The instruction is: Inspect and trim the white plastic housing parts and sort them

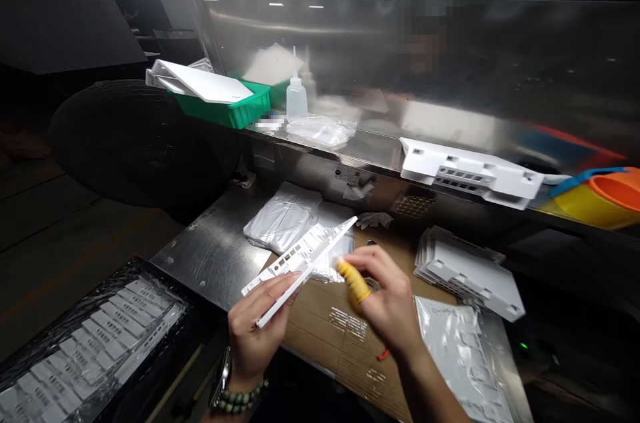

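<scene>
A white plastic housing (320, 255) with a row of small square openings is tilted up above the workbench. My left hand (260, 320) is closed on its lower left end, with a watch and a beaded bracelet on the wrist. Just right of the housing, my right hand (387, 300) is raised with curled fingers, and yellow wrapping (354, 283) covers its thumb. Thumb and index finger come together at a pale spot; whether they grip something small is unclear. Below both hands lies a brown cardboard sheet (320, 326). Bagged white parts (285, 216) lie behind the housing.
A shelf holds a green bin (245, 110) of white panels, a squeeze bottle (297, 100), another white housing (470, 173) and a yellow-orange container (600, 200). White panels (465, 270) are stacked at right, near a bagged panel (457, 350). Wrapped parts (95, 343) fill the lower left.
</scene>
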The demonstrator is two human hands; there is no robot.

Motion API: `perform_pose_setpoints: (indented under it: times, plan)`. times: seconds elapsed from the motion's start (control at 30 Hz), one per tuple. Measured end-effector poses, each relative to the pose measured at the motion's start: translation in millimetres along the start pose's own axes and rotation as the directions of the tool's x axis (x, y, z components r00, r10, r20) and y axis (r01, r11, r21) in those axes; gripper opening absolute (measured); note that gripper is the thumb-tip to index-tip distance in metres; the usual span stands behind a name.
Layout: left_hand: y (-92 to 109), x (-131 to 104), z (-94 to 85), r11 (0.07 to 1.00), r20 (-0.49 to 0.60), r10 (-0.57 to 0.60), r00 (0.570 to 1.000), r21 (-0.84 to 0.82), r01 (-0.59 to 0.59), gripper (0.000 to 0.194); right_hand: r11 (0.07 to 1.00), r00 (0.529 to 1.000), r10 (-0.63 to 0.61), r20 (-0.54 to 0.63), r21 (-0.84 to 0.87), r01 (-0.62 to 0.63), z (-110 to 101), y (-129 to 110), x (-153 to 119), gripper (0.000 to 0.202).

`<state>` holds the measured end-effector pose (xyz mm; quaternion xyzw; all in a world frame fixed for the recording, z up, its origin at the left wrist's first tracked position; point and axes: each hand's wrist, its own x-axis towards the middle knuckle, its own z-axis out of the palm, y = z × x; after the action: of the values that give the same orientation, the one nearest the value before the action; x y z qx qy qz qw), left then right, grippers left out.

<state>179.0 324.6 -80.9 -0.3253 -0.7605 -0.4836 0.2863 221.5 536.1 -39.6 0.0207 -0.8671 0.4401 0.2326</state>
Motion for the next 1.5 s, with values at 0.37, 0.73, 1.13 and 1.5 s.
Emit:
perform_pose_setpoints:
  times: [0.37,0.73,1.13,1.5]
  plan:
    - [9.1,0.4,19.4,0.996,0.068,0.089,0.994,0.017,-0.09,0.041,0.992,0.987,-0.128,-0.099,-0.033,0.125,15.8,-22.2,-10.4,0.01]
    - [7.8,-5.3,17.4,0.99,0.089,0.142,0.986,-0.034,-0.139,0.046,0.999,0.966,-0.019,-0.259,-0.034,0.011,-13.2,11.2,8.9,0.012]
    - [7.4,-10.3,20.2,0.989,0.056,0.131,0.99,-0.082,-0.126,0.046,0.995,0.973,-0.095,-0.209,-0.007,0.096,-4.7,-5.7,-14.4,0.009]
    - [6.5,-14.6,13.5,0.99,0.089,0.133,0.987,-0.067,-0.128,0.043,0.992,0.967,-0.123,-0.221,-0.068,0.111,0.1,-18.5,-24.6,0.013]
